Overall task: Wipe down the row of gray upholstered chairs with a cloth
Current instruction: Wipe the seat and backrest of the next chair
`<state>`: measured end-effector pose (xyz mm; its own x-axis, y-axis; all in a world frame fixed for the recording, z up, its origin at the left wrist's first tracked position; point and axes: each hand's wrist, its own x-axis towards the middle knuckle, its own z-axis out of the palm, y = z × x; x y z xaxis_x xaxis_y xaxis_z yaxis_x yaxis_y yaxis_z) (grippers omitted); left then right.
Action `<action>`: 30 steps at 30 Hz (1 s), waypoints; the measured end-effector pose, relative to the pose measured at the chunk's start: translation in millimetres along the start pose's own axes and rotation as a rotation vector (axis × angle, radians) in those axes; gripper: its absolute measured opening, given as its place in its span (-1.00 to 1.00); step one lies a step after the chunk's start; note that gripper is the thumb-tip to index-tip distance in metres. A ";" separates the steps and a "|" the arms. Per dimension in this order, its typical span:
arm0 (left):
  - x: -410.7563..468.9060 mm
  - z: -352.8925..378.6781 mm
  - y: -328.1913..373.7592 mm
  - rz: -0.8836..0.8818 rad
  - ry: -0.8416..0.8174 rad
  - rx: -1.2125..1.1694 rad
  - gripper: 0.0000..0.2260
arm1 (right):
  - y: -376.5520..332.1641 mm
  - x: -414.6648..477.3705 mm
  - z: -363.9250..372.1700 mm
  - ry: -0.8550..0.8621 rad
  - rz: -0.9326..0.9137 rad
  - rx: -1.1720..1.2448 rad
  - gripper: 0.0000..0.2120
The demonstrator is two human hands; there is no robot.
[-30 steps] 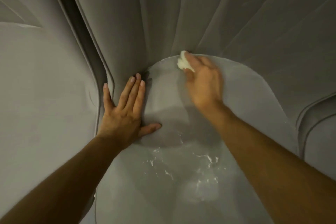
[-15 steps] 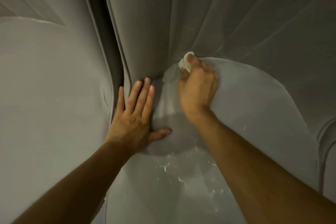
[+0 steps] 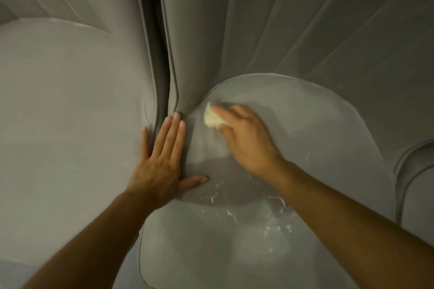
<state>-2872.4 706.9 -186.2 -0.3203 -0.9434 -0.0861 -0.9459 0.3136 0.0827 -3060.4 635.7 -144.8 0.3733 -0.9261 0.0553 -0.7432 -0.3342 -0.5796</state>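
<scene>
The right hand pinches one small white cloth on a gray padded chair seat. The left hand lies flat, fingers straight, between it and a second gray seat.

Setting: indoor seating row; building type unclear.
Gray upholstered seat with fluted backrest behind; matching seat just left of it, third chair's edge right.

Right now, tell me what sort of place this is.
Probably an indoor seating area, perhaps a lounge or waiting room: matching gray chairs stand side by side with ribbed backrests, and the right hand holds a cloth on one seat.
</scene>
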 end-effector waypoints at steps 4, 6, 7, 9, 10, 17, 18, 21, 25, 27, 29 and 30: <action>-2.4 5.5 1.5 -0.032 0.007 0.027 -0.10 | 31.4 27.2 -20.6 0.145 0.268 -0.032 -0.60; -0.3 6.5 2.6 -0.030 0.016 0.029 -0.10 | 34.2 41.8 -13.3 0.153 0.381 0.007 -0.61; -0.1 7.7 3.2 -0.030 0.018 0.027 -0.10 | 26.9 46.6 -4.3 0.172 0.424 0.035 -0.61; -1.2 11.5 2.9 -0.042 0.024 0.023 -0.09 | 6.4 51.4 18.6 0.188 0.484 0.062 -0.62; -1.1 13.2 2.8 -0.043 0.026 0.022 -0.08 | -2.3 49.5 28.1 0.184 0.478 0.051 -0.62; -8.1 5.7 5.3 -0.088 -0.053 -0.056 -0.11 | -13.7 1.4 27.0 -0.091 -0.041 -0.132 -0.64; -15.4 4.0 7.8 -0.089 -0.076 -0.068 -0.11 | -11.5 -6.3 21.7 -0.155 -0.116 -0.122 -0.62; -37.1 -1.1 19.5 -0.096 -0.146 -0.070 -0.08 | -1.4 -2.5 -3.0 -0.271 -0.135 -0.097 -0.60; -39.4 -1.6 24.8 -0.120 -0.188 -0.081 -0.08 | 21.1 33.6 -12.4 -0.083 0.054 -0.100 -0.63; -35.3 -1.1 23.3 -0.121 -0.211 -0.084 -0.07 | 23.4 40.0 0.3 -0.058 0.126 -0.081 -0.63; -34.4 -3.4 23.5 -0.143 -0.251 -0.099 -0.06 | 11.8 36.5 16.8 -0.028 0.173 -0.124 -0.61; -35.3 -3.4 24.5 -0.149 -0.252 -0.102 -0.05 | 2.5 30.0 23.8 -0.036 0.170 -0.138 -0.61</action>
<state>-2884.1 747.5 -177.8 -0.1932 -0.9177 -0.3470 -0.9775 0.1497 0.1485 -3037.8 611.4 -163.9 0.2537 -0.9651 -0.0644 -0.8654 -0.1968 -0.4607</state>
